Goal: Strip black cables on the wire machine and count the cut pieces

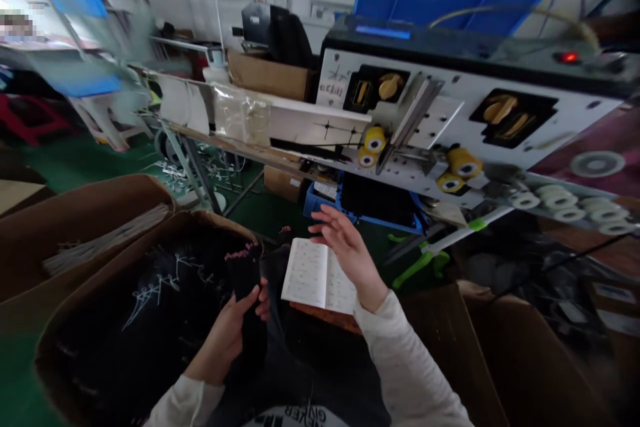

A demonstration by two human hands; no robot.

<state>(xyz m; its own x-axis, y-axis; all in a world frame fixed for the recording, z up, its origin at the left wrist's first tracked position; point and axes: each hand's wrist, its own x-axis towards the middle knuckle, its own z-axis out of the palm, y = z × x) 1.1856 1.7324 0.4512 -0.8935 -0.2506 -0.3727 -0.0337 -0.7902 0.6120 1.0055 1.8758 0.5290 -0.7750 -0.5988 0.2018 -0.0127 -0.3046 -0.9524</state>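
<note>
The left hand [225,330] closes around a narrow black bundle with pink tips [244,277], its material hard to make out. The open right hand [345,250] is above a white open notebook [307,273]; farther stands a white machine with yellow rollers [440,121].

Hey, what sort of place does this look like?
Probably a small workshop or factory floor: there's a white machine panel with yellow rollers, open cardboard cartons holding bundled strands, and a blue plastic crate underneath.
</note>
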